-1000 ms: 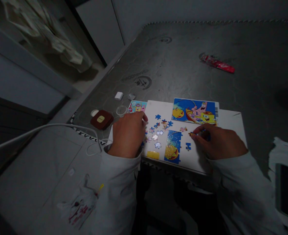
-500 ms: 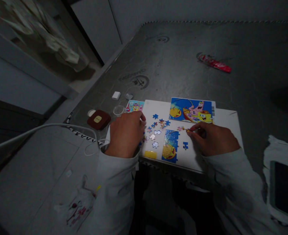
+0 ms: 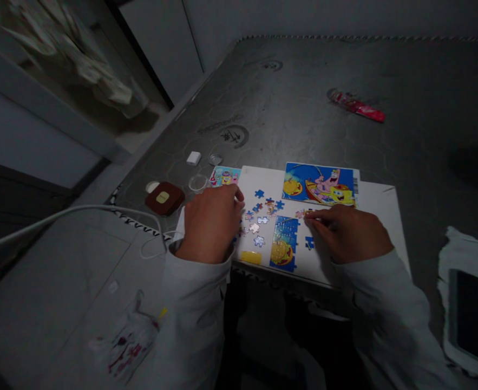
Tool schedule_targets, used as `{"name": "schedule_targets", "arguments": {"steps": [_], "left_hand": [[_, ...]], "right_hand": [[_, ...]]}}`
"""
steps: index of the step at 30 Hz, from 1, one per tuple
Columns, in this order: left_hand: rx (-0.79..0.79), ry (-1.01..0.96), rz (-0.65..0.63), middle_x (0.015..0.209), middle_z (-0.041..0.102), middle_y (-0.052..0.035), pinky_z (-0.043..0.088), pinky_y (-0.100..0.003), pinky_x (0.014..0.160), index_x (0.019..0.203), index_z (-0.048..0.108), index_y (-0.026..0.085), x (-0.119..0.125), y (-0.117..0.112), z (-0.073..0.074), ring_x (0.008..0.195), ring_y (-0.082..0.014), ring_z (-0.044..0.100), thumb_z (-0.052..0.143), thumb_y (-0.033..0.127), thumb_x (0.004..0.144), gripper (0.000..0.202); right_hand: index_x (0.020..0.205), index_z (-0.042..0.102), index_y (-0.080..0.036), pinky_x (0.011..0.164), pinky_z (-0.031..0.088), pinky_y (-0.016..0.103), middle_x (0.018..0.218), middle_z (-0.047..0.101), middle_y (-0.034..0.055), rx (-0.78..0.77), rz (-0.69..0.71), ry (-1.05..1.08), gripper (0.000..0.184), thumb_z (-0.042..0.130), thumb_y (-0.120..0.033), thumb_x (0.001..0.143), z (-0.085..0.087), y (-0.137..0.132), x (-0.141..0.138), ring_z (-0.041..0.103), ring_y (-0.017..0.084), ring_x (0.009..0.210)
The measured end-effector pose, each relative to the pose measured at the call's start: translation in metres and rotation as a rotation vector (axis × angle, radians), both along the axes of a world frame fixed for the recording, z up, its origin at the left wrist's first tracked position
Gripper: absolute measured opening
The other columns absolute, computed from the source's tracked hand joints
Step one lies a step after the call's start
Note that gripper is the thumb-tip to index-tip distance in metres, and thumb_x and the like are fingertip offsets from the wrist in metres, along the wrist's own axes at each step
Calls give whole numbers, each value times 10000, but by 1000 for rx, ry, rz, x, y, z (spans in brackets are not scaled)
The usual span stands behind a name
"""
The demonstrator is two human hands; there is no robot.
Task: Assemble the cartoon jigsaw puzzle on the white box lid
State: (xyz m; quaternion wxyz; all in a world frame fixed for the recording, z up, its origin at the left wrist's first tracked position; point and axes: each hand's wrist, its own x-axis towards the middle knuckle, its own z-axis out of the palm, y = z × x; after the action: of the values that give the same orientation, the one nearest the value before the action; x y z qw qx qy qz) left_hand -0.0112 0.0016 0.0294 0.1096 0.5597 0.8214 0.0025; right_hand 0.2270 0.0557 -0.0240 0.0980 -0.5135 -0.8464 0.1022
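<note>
My right hand (image 3: 349, 232) pinches a small puzzle piece (image 3: 308, 213) between thumb and fingertips, low over the white board (image 3: 379, 201). Close to those fingertips lies a pinkish piece (image 3: 299, 214). A joined blue strip with a burger picture (image 3: 283, 245) lies on the board, with a loose blue piece (image 3: 309, 243) to its right. My left hand (image 3: 212, 223) rests at the board's left edge, fingers loosely bent and apart from the thumb; its underside is hidden. Several loose pieces (image 3: 255, 228) are scattered beside it. The cartoon picture card (image 3: 320, 184) lies along the far edge.
Left of the board are a brown case (image 3: 164, 199), a clear ring (image 3: 198, 183), a small round lid (image 3: 215, 159) and a white block (image 3: 194, 158). A white cable (image 3: 100, 208) crosses the left side. A red packet (image 3: 360, 107) lies farther back; a phone (image 3: 475, 311) is at right.
My right hand has shifted slightly left with the pinched piece, closer to the pinkish piece. My left hand stays at the board's left edge.
</note>
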Motion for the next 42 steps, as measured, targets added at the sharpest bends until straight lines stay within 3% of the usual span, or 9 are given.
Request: {"name": "schedule_targets", "arguments": {"steps": [5,12,17,20,24,28,34,42], "left_hand": [[-6,8,-4,1077,773,-64,511,-409,798,1074,722,284,1,0,1,1002,-296,700,564,324,953,203],[-3,13,-8,1083,773,-59,510,-396,805,1089,722,286,-1,-1,0,1019,-289,698,570,327,954,207],[0,20,-8,1078,771,-60,518,-395,790,1091,722,288,0,-1,0,990,-281,707,570,334,958,207],[-3,30,-15,1070,771,-69,521,-393,781,1089,726,282,0,0,-1,975,-278,711,558,340,967,216],[-6,19,-28,1069,773,-74,521,-414,791,1094,730,280,2,1,-1,991,-294,710,564,337,963,220],[-17,6,-33,1084,771,-79,518,-431,791,1099,733,277,4,2,1,1002,-313,710,561,339,963,228],[-15,6,-58,1088,772,-78,513,-440,795,1105,730,280,4,1,0,1006,-316,710,558,348,970,228],[24,-39,-85,1099,777,-66,506,-444,816,1121,732,291,11,1,6,1003,-314,709,590,350,965,220]], "right_hand": [[1143,799,-278,637,423,374,921,742,107,20,68,-27,378,486,-425,990,-2,-2,-4,660,279,791],[1055,810,-271,619,414,370,997,759,91,-3,-62,-65,279,575,-379,949,8,-4,7,676,286,808],[1059,815,-262,601,412,367,974,749,112,-9,-75,-70,328,534,-402,963,5,-1,10,673,282,784],[1032,810,-273,602,428,365,948,754,91,-75,-19,-61,309,551,-411,938,3,4,14,673,260,753],[969,784,-276,629,457,353,803,734,28,-249,62,-73,189,704,-385,836,6,6,18,665,219,714],[999,773,-293,647,459,360,857,738,16,-311,80,-137,230,779,-349,776,9,4,14,666,217,735],[952,776,-295,696,455,363,883,736,7,-335,101,-137,156,749,-308,799,6,3,12,674,215,775],[808,738,-268,610,397,350,795,728,9,-368,108,-127,111,696,-365,846,11,-2,12,637,203,669]]}}
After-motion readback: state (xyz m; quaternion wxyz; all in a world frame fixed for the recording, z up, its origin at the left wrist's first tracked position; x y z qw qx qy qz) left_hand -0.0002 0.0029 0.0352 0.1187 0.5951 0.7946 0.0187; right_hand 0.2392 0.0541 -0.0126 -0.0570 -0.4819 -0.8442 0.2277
